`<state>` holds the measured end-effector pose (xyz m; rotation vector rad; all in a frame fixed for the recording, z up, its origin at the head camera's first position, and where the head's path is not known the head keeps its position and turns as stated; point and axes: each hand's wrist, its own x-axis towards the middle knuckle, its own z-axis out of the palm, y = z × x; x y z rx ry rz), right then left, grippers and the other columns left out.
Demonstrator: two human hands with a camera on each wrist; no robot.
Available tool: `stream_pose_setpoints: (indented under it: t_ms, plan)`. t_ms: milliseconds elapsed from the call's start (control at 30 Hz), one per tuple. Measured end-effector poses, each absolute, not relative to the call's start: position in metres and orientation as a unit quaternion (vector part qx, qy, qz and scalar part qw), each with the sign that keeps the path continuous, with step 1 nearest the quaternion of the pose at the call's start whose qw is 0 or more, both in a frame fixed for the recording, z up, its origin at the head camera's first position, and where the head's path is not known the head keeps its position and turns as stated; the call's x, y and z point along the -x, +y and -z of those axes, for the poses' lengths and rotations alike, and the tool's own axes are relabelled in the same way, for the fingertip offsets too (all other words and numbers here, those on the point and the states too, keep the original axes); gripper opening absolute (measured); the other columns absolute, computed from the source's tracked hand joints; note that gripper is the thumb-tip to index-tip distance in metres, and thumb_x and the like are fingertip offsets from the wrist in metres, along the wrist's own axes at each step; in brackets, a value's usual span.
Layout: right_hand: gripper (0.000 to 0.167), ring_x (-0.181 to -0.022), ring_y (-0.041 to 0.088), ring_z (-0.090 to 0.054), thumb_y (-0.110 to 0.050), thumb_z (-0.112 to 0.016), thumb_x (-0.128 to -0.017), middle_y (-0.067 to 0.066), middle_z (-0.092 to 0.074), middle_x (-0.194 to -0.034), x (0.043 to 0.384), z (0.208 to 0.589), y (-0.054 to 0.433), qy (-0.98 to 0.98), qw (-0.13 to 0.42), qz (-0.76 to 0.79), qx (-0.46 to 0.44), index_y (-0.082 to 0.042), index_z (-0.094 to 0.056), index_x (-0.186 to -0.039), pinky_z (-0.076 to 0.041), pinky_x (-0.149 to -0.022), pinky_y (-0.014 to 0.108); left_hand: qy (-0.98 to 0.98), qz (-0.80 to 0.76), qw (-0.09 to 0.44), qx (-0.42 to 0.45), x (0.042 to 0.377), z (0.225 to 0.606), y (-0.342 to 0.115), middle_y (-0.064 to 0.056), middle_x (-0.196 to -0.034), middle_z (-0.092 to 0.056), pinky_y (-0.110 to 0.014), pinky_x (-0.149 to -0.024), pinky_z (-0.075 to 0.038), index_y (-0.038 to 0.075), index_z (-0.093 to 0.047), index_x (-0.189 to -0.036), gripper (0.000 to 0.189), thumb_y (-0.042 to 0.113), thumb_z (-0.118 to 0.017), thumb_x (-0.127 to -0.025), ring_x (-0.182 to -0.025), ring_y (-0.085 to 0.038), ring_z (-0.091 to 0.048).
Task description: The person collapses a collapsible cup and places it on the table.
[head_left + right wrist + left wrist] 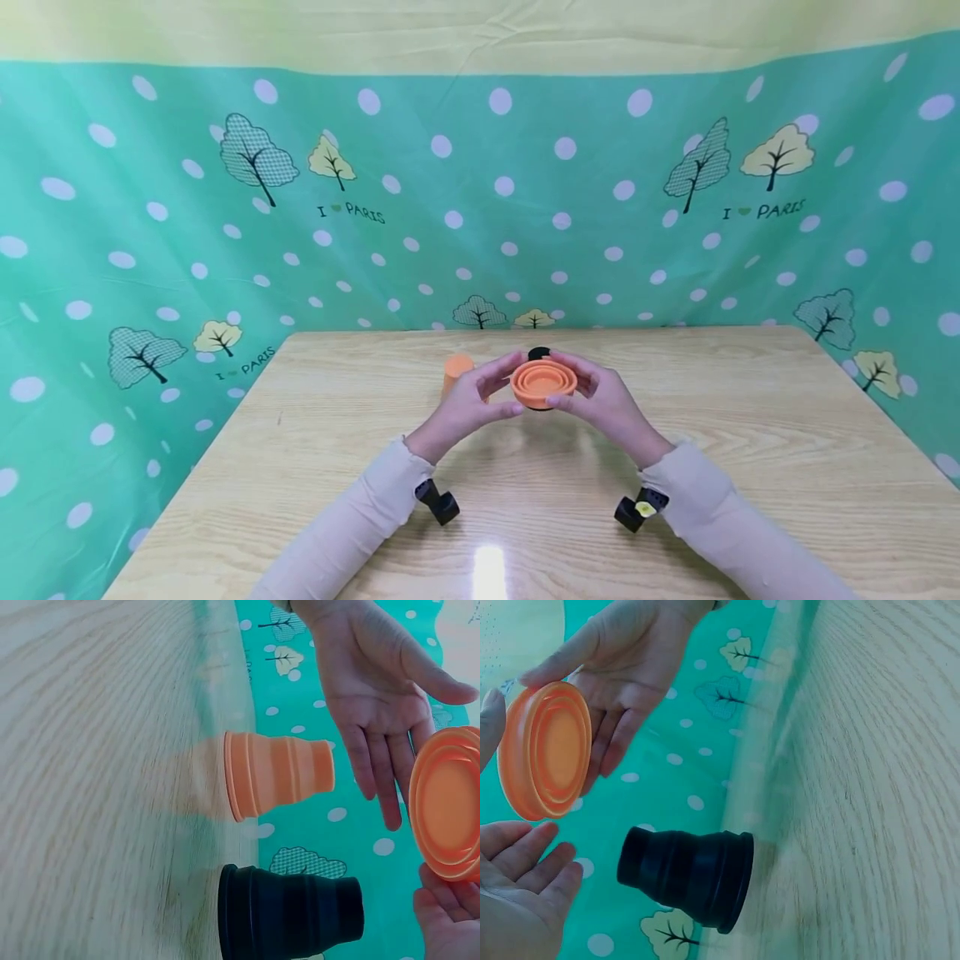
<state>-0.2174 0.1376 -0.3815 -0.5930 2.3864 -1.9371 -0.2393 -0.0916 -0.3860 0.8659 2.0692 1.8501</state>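
My right hand (607,402) holds a collapsed orange folding cup (543,383) at its right side, thumb at the near rim and fingers behind. The cup is in the air, its nested rings facing me. At the cup's left is my left hand (472,400), thumb and fingers spread around that side without gripping; in the right wrist view its fingers (382,761) are nearly straight. Behind the held cup an extended black folding cup (686,877) stands rim down, mostly hidden in the head view. An extended orange folding cup (277,774) also stands rim down, partly behind my left hand.
The wooden table (750,433) reaches back to a green dotted cloth (420,192) printed with trees. Dark wrist cameras hang under both forearms, the left camera (438,502) and the right camera (637,510) just above the tabletop.
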Motion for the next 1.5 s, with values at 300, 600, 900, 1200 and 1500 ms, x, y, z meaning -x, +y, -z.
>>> stream_pose_setpoints:
  t_ms: [300, 600, 900, 1200, 1500]
  plan:
    - [0.078, -0.131, 0.025, -0.041, -0.014, -0.08, -0.075, 0.01, -0.044, -0.143, 0.215, 0.383, 0.137, 0.776, -0.018, 0.589, 0.224, -0.004, -0.041, -0.142, -0.033, -0.107, 0.035, 0.716, -0.624, 0.118, -0.289, 0.24, 0.387, -0.089, -0.006, -0.144, -0.044, -0.033, -0.108, -0.034, 0.003, -0.037, -0.143, 0.069, 0.011, -0.072, -0.084, -0.129, -0.021, -0.044]
    - [0.087, -0.134, 0.027, -0.036, -0.014, -0.081, -0.074, 0.01, -0.038, -0.147, 0.218, 0.386, 0.14, 0.782, 0.001, 0.57, 0.25, -0.007, -0.033, -0.146, -0.029, -0.11, 0.04, 0.713, -0.627, 0.124, -0.288, 0.239, 0.384, -0.086, -0.008, -0.144, -0.044, -0.03, -0.105, -0.038, 0.0, -0.036, -0.143, 0.074, 0.007, -0.075, -0.08, -0.127, -0.021, -0.046]
    - [0.09, -0.135, 0.029, -0.035, -0.018, -0.083, -0.072, 0.008, -0.037, -0.148, 0.215, 0.389, 0.148, 0.803, 0.008, 0.545, 0.24, -0.011, -0.033, -0.146, -0.029, -0.109, 0.05, 0.685, -0.652, 0.134, -0.296, 0.234, 0.383, -0.076, -0.01, -0.148, -0.038, -0.031, -0.105, -0.037, 0.001, -0.034, -0.145, 0.076, 0.004, -0.074, -0.08, -0.131, -0.022, -0.042]
    - [0.082, -0.13, 0.029, -0.041, -0.019, -0.082, -0.073, 0.01, -0.045, -0.141, 0.22, 0.397, 0.174, 0.798, -0.011, 0.575, 0.178, -0.007, -0.039, -0.142, -0.035, -0.107, 0.04, 0.721, -0.614, 0.101, -0.305, 0.241, 0.382, -0.067, -0.003, -0.148, -0.038, -0.029, -0.109, -0.032, 0.006, -0.034, -0.145, 0.072, 0.01, -0.072, -0.084, -0.135, -0.016, -0.037]
    - [0.079, -0.123, 0.019, -0.046, -0.021, -0.077, -0.079, 0.017, -0.043, -0.141, 0.233, 0.412, 0.213, 0.802, -0.003, 0.588, 0.108, -0.002, -0.034, -0.143, -0.041, -0.089, 0.008, 0.735, -0.614, 0.104, -0.267, 0.246, 0.381, -0.063, 0.003, -0.149, -0.037, -0.034, -0.112, -0.028, 0.016, -0.037, -0.145, 0.072, 0.017, -0.073, -0.083, -0.136, -0.02, -0.034]
